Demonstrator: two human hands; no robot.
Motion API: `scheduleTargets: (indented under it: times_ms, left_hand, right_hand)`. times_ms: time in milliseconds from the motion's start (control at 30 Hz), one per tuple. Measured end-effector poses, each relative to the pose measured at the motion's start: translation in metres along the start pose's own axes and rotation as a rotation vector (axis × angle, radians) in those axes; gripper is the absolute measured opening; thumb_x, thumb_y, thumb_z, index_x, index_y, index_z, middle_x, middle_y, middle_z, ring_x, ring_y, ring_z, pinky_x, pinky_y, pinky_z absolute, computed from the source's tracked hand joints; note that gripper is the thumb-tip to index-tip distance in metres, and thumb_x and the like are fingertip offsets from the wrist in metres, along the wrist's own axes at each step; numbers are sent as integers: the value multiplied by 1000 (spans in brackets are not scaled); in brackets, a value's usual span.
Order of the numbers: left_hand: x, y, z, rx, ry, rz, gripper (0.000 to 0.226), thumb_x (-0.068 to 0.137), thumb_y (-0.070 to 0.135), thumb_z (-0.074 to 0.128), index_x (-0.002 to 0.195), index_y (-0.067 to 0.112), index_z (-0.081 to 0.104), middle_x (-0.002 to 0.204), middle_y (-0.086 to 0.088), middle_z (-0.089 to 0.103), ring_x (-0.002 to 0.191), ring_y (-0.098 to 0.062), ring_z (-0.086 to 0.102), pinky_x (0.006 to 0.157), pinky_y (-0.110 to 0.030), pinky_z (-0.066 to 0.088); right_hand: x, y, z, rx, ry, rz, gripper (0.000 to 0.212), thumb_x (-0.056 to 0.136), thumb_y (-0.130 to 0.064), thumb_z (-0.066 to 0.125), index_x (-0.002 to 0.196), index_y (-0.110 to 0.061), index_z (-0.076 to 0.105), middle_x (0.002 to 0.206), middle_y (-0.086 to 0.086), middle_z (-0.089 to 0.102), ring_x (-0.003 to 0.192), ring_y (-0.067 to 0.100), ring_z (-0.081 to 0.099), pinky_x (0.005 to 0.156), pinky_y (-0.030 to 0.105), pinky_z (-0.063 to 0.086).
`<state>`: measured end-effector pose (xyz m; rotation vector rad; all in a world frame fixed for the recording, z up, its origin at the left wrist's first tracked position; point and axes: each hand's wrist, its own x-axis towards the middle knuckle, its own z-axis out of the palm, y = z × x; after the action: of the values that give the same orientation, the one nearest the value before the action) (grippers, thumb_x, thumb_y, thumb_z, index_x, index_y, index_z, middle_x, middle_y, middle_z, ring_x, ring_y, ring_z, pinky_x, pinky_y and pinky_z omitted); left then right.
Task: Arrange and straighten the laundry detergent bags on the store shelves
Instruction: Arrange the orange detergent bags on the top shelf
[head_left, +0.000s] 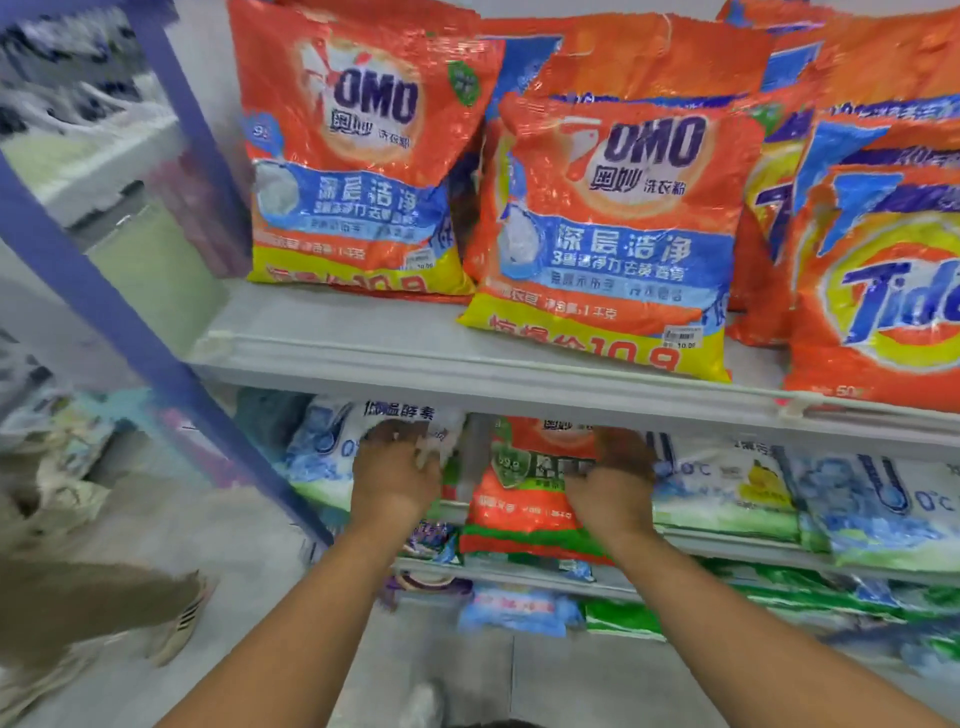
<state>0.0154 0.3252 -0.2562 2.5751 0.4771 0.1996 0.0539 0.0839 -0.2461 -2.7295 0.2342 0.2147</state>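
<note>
On the second shelf, my left hand grips the right edge of a white and blue detergent bag. My right hand rests on the right side of an orange and green detergent bag that stands upright beside it. Whether its fingers close on the bag I cannot tell. Above, on the upper shelf, two orange OMO bags lean back, the right one nearer the front edge. An orange Tide bag stands at the far right.
More white and blue bags fill the second shelf to the right. Lower shelves hold green, blue and purple bags. A purple shelf post runs diagonally at left. Another person's leg and shoe stand on the floor at left.
</note>
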Motion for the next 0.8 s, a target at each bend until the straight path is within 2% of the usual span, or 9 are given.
scheduleTargets:
  times_ms: [67,133,233,367,433,533,667,733,800]
  left_hand:
    - [13,-36,-15,97,46,-36,52,79,39,65,120,8,72,117,-22,69,113,-40,61,100,-42,49]
    - [24,-67,-28,162,40,-74,57,82,37,71,131,7,64,126,-25,64,119,-43,57,102,-45,47]
    - [30,-90,-34,94,-66,-150,62,94,38,62,145,6,47,146,-24,48,133,-41,44,106,-47,45]
    - [32,-93,-27,147,-203,-136,78,95,53,55,159,21,22,160,-21,23,147,-38,25,114,-45,36]
    - [32,-93,-25,185,-276,-147,83,98,55,49,161,18,10,165,-21,8,153,-38,10,121,-44,23]
    - [27,-96,-22,243,-303,-121,82,101,57,37,161,16,-1,166,-22,2,154,-39,1,123,-46,16]
    - [23,-101,-20,289,-316,-98,82,102,59,29,160,16,-9,167,-22,-2,154,-40,-8,123,-46,15]
    - [24,-103,-22,266,-342,-97,82,102,60,28,160,18,-12,167,-20,-7,154,-39,-12,124,-46,12]
    - [25,-104,-22,235,-366,-98,82,101,60,30,160,20,-11,168,-17,-6,154,-37,-12,125,-46,10]
  right_hand:
    - [-2,-29,22,-84,64,-51,65,85,-56,33,128,-19,65,130,12,66,124,35,56,107,43,42]
    - [-9,-61,41,-23,-27,-95,58,90,-49,38,131,-17,63,134,13,62,128,34,51,109,39,38]
    - [-24,-105,56,114,-103,-188,36,94,-34,55,124,-16,62,113,16,68,108,32,62,85,32,45]
    - [-32,-138,64,65,52,-209,31,88,-34,46,100,-14,67,86,10,72,75,25,65,57,22,34]
    - [-30,-144,72,99,31,-210,31,87,-37,47,103,-14,61,94,12,70,89,29,67,66,26,46]
    - [-31,-160,79,219,-296,-34,44,95,-51,53,114,-12,48,119,16,59,119,32,60,98,38,50]
    - [-19,-169,101,333,-462,243,36,88,-61,58,90,-26,50,115,2,51,116,21,56,101,29,44]
    - [-1,-157,120,391,-392,252,69,69,-66,68,121,-25,51,142,-3,44,136,22,45,105,26,43]
    - [-1,-161,107,502,-334,238,102,65,-52,79,149,-18,32,154,-2,37,135,21,45,95,29,51]
